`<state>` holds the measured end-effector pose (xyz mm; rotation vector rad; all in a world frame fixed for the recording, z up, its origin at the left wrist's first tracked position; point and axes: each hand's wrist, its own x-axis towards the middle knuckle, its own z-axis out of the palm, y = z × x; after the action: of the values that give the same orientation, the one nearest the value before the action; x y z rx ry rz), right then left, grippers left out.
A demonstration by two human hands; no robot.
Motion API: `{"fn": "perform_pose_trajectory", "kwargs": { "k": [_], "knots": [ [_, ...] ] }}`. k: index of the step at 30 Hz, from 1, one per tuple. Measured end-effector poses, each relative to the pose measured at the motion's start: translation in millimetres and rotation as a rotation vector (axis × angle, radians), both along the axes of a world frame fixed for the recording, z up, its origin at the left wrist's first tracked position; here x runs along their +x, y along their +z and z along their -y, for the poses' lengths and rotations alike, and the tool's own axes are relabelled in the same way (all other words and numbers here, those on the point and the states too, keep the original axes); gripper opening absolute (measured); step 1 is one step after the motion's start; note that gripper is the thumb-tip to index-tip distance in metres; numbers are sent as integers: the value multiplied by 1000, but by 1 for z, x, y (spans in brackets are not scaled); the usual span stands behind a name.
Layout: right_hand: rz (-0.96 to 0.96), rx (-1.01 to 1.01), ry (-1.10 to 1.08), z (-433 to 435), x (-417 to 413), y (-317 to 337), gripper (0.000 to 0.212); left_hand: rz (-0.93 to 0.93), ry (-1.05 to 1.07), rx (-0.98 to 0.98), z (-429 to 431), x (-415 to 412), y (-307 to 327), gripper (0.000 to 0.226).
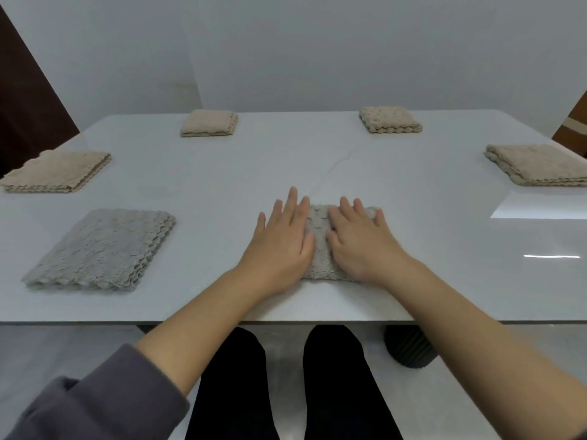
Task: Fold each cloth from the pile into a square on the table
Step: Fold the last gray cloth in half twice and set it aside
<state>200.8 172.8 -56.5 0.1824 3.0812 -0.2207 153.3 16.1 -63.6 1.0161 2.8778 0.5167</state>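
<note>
Grey fleecy cloth (319,236), folded small, pinned under both my hands near the front edge of the table (317,166).

My left hand (279,246) lies flat with fingers straight and spread, its palm on the cloth's left part and its fingertips reaching past the far edge onto the tabletop. My right hand (359,242) lies palm down on the right part, fingers extended and slightly bent, gripping nothing. The thumbs sit close together at mid-cloth. A grey layered stack (101,249) lies well to the left. Four folded beige cloths sit further out: left (57,171), far left (209,122), far right (390,119), right (540,168). A grey sleeve (95,404) covers my left upper forearm.
</note>
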Motion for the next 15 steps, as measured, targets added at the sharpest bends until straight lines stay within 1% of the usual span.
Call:
{"fn": "perform_pose_trajectory", "kwargs": {
  "k": [1, 3, 9, 15],
  "knots": [
    [-3, -2, -21, 6, 3, -7, 57, 25, -30, -66, -2, -2, -5, 59],
    [-19, -6, -34, 6, 7, -16, 58, 41, -43, -113, -6, -3, -13, 60],
    [-3, 5, 58, -28, 17, -10, 57, -29, 23, -157, -34, 18, -18, 63],
    [18, -10, 62, -75, 37, -8, 56, -54, 52, -129, -82, 39, -19, 65]
  ]
}}
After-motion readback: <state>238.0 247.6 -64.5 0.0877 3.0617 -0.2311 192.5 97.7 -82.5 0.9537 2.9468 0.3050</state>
